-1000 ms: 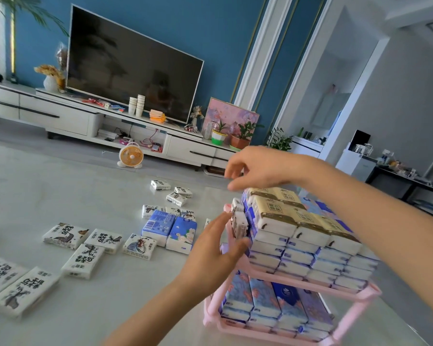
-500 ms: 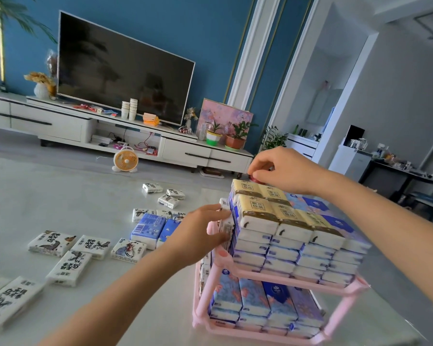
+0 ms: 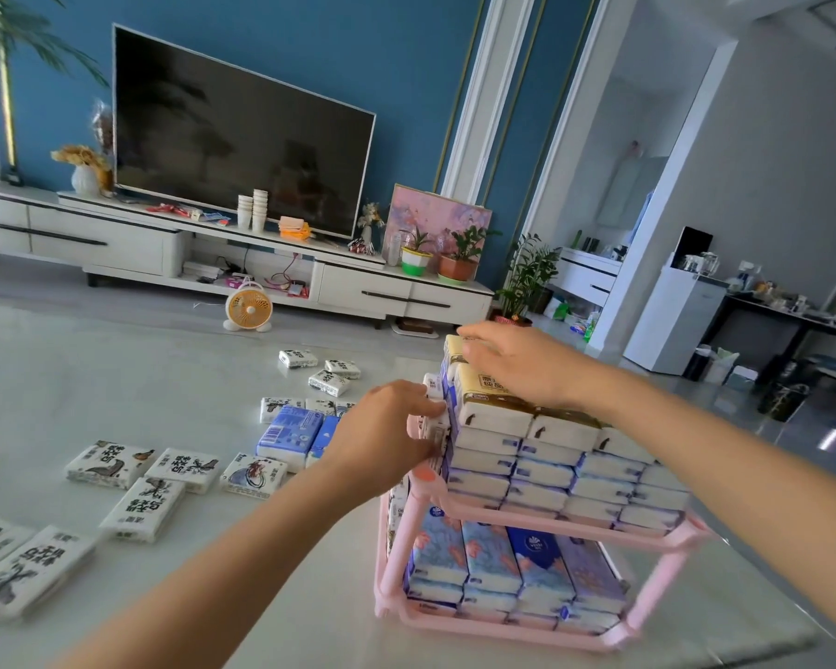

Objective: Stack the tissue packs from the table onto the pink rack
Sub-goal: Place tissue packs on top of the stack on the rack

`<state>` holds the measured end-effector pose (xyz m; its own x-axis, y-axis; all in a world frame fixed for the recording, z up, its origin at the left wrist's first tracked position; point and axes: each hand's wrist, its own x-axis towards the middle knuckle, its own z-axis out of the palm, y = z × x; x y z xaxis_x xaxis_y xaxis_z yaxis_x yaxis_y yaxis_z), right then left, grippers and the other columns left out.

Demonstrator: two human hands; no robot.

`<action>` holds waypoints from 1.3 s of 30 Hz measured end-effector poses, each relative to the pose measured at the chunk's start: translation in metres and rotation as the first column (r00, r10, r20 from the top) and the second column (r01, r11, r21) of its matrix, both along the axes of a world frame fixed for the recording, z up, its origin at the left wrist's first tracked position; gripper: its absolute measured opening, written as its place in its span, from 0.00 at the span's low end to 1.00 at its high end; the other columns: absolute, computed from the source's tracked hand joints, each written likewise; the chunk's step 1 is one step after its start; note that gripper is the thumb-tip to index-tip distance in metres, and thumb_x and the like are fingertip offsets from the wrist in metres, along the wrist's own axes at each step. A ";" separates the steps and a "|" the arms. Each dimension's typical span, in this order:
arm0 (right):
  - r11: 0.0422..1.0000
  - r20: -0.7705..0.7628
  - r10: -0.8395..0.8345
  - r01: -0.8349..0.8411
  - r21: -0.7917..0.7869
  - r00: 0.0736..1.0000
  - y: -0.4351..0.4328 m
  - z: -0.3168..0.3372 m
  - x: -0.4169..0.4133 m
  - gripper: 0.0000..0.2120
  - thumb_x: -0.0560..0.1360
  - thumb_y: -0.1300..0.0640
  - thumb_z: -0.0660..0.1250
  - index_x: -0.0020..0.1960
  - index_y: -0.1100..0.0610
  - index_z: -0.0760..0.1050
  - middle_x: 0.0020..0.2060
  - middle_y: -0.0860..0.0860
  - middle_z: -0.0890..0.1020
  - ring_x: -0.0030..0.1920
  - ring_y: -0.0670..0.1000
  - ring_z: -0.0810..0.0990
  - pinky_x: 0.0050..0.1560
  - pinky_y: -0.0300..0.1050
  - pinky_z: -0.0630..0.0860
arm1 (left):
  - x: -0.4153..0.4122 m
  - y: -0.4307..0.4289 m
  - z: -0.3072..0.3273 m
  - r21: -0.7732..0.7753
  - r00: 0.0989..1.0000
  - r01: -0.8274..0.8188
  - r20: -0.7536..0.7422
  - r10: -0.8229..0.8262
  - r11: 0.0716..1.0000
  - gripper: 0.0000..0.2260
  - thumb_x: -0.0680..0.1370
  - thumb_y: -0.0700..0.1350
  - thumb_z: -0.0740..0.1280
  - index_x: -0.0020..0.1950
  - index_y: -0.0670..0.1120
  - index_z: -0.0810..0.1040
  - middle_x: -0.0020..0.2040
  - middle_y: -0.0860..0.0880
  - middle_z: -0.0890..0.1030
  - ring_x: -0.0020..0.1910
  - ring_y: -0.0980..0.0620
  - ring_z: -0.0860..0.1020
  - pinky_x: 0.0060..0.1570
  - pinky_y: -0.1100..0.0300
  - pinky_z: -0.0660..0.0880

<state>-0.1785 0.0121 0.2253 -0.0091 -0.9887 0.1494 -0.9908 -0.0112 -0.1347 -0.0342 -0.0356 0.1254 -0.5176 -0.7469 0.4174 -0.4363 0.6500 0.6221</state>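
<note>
We laid our right hand (image 3: 517, 364) open and flat, fingers spread, on the tan-topped packs (image 3: 498, 403) that crowned the pile on the upper shelf of the pink rack (image 3: 674, 535). Our left hand (image 3: 382, 437) met the rack's left end, fingertips against the small white packs (image 3: 436, 422) standing upright there. From this angle we could not tell whether it pinched one of them or only pressed them in.

Beneath the tan layer, the white-and-blue packs (image 3: 551, 475) rose several rows above the upper shelf's rail, and the lower-shelf packs (image 3: 503, 567) filled the rack's bottom tier.

Left of the rack, on the table (image 3: 310, 596), two blue packs (image 3: 290, 429) lay nearest, then the black-printed white packs (image 3: 141, 509) scattered farther out. The job looked well advanced but unfinished.

The risk, as we judged it, sat in the pile's height. It stood above the rail with nothing to fence it, so a push from the left end, or weight from the hand on top, could slide a row off the rack's far side. The upright packs, wedged at the end, could also tip out toward the table once the hand let go.
</note>
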 end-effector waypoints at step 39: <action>0.895 0.972 -0.103 0.447 -0.003 0.212 0.083 -0.038 -0.123 0.30 0.78 0.38 0.48 0.68 0.59 0.67 0.58 0.51 0.78 0.55 0.51 0.78 0.55 0.44 0.70 | -0.040 0.022 0.035 0.582 0.849 0.272 -0.520 0.094 0.766 0.25 0.79 0.63 0.45 0.68 0.53 0.66 0.68 0.53 0.68 0.69 0.51 0.64 0.71 0.47 0.55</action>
<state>-0.3013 0.0946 0.1876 -0.5734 -0.8188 0.0292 -0.0980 0.0332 -0.9946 -0.0739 -0.0139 0.1609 -0.4534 -0.8862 0.0953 0.0882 0.0618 0.9942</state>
